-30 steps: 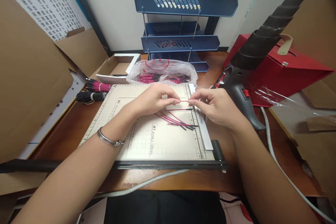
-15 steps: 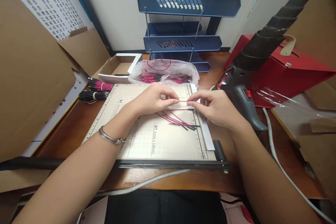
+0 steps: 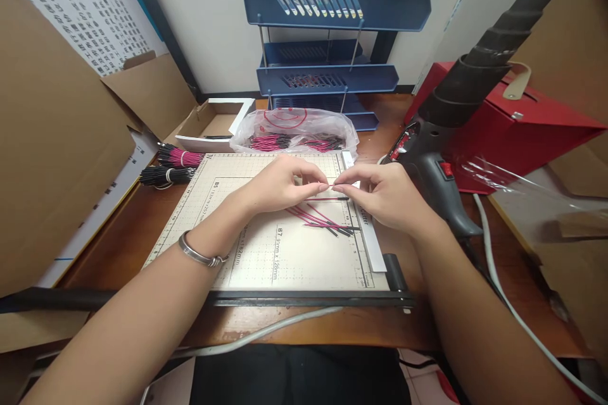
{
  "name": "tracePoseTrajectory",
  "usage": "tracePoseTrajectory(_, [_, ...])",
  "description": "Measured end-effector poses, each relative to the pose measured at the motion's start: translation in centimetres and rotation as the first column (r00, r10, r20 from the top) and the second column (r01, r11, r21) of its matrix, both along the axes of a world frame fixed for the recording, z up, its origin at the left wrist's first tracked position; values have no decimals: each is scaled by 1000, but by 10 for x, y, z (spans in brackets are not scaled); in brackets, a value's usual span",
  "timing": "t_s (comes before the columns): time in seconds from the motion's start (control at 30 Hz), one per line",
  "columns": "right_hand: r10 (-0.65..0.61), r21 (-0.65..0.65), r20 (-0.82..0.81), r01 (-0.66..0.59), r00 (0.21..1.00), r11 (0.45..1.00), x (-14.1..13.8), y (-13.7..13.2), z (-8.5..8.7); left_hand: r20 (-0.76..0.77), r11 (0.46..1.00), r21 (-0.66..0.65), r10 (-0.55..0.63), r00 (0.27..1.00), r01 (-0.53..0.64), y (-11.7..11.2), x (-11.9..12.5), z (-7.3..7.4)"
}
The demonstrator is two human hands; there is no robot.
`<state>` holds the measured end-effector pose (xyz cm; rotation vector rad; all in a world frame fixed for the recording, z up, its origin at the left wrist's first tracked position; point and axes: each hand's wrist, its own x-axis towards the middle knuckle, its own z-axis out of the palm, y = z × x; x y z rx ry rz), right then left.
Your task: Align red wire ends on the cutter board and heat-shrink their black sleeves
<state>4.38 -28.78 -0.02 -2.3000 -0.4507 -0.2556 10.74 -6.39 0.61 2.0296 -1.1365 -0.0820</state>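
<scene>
Above the paper cutter board (image 3: 304, 266), my left hand (image 3: 289, 186) pinches a thin red wire (image 3: 330, 186) between thumb and forefinger. My right hand (image 3: 384, 193) pinches the same wire from the other side, with the fingertips of both hands almost meeting. Only a very short stretch of wire shows between them; its ends are hidden by my fingers. Just below, several loose red wires (image 3: 316, 218) with black ends lie fanned out on the board, partly under my left hand.
A clear plastic bag (image 3: 349, 133) of red and black wires lies behind the board, beside an open box (image 3: 221, 117). Tied wire bundles (image 3: 166, 176) sit at left. A heat gun (image 3: 444, 171) stands at right before a red box (image 3: 536, 133). Blue trays (image 3: 327, 79) rise behind.
My hands have drawn closer together, so less of the red wire shows between the fingertips. The loose wires stay on the board. The view has shifted slightly.
</scene>
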Motion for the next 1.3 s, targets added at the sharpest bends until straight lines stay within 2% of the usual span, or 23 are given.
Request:
tracePoseTrajectory(0.23, [18, -11, 37, -18, 999, 1000, 0, 2, -1, -28, 999, -32, -11, 1000, 10, -2, -2, 0])
tracePoseTrajectory(0.63, [58, 4, -49, -58, 997, 998, -1, 0, 2, -175, 1000, 3, -23, 984, 23, -3, -2, -1])
tracePoseTrajectory(0.97, [49, 34, -32, -48, 998, 998, -1, 4, 3, -232, 999, -14, -32, 972, 30, -3, -2, 1])
tracePoseTrajectory(1.1, [38, 55, -51, -36, 998, 998, -1, 2, 4, -194, 1000, -2, -15, 981, 14, -2, -2, 1])
tracePoseTrajectory(1.3, [64, -61, -70, -68, 996, 996, 2, -4, 1, 24, 996, 43, 83, 996, -84, 1, 4, -1])
